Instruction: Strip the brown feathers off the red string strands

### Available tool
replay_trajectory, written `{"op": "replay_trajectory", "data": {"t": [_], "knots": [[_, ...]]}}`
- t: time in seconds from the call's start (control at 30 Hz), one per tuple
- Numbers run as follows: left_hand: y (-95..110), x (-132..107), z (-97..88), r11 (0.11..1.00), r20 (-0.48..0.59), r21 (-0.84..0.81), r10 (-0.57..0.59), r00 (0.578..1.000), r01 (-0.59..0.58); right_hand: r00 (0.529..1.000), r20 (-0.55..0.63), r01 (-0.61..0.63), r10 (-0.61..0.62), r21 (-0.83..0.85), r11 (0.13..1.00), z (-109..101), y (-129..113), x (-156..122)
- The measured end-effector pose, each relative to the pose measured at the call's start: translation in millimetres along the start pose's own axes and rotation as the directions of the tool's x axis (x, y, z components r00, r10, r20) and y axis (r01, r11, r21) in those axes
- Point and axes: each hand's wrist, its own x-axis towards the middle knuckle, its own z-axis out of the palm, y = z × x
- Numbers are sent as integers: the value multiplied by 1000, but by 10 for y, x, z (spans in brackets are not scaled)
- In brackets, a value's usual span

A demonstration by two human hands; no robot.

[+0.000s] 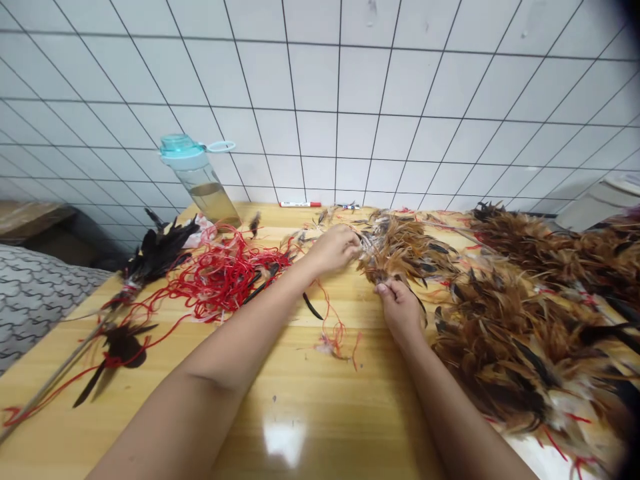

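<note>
While the right hand (401,305) pinches brown feather bundle (404,245), lying crosswise, tips rightward, left hand (337,248) grip unclear

This looks like a handcraft work corner; whether it belongs to a workshop or a home cannot be told. The work surface is a pale wooden table (340,400) set against a wall of white tiles (313,75) with dark joints. Heaps of brown feathers (520,327), a loose tangle of red string (220,273) and dark feathers (163,250) bound at the end of a thin stick (63,375) point to hand assembly. A marker (299,204) and a drink bottle (203,183) sit by the wall.
</note>
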Motion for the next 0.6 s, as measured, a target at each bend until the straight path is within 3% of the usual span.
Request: {"op": "replay_trajectory", "data": {"t": [0.1, 0.23, 0.33, 0.43, 0.6], "knots": [[-296, 114, -13, 970, -84, 134, -191, 978, 201, 999, -36, -3, 0, -63, 998, 29, -8, -6], [-498, 346, 101, 939, -2, 286, -197, 980, 189, 998, -57, 24, -28, -79, 997, 46, 4, -14], [-494, 491, 225, 918, 101, 382, -159, 982, 110, 998, -47, 33, -36, -69, 997, 49, 15, -16], [-440, 544, 283, 901, 129, 427, -149, 980, 80, 998, -44, 50, -53, -63, 997, 52, 9, -22], [-339, 433, 71, 867, 96, 487, -170, 981, 103, 996, -60, 58, -62, -71, 996, 56, -28, -45]]}}
